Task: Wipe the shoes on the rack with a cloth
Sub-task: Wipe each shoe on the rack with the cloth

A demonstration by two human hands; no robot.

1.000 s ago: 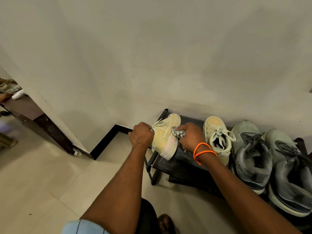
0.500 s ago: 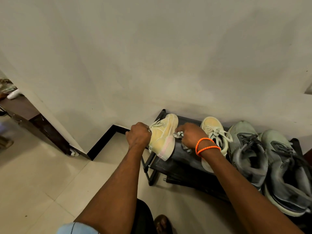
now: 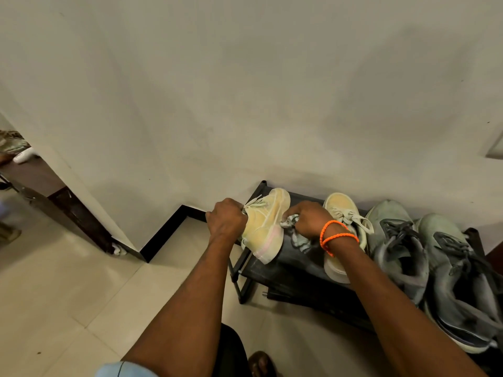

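— Canvas, pale yellow and matte, with a pinkish band along the thick flat sole: held yellow shoe (image 3: 265, 223) tipped on its side above the left end of the rack (image 3: 295, 261), toe toward the wall (image 3: 245, 91), loose flat laces at the top.

— Gripped how?

— Left hand (image 3: 226, 220) curled tight round the laced opening, knuckles up. Right hand (image 3: 310, 219) clenched on a crumpled grey cloth (image 3: 295, 232), soft and wrinkled, pressed against the sole side, one bunched tail hanging over the dark shelf. Two thin orange bands (image 3: 336, 236), cord-like, round the right wrist.

— Other shoes?

— Matching yellow shoe (image 3: 340, 213) upright on the rack just right of the cloth hand, rounded toe toward the wall, pale heel at the front edge. Then two bulky grey sneakers (image 3: 416, 240), mesh-like and dusty, dark laces, filling the right end of the rack, one overhanging the front edge.

— Rack itself?

— Thin black metal tubing, flat dark top shelf, second tier below. Glossy cream tiled floor (image 3: 68, 281), black skirting at the wall's foot.

— Different from half a second back?

— Little. Same grip on both sides; cloth hand slightly lower along the sole, more of the cloth's tail showing beneath the fist. Held shoe at much the same tilt.
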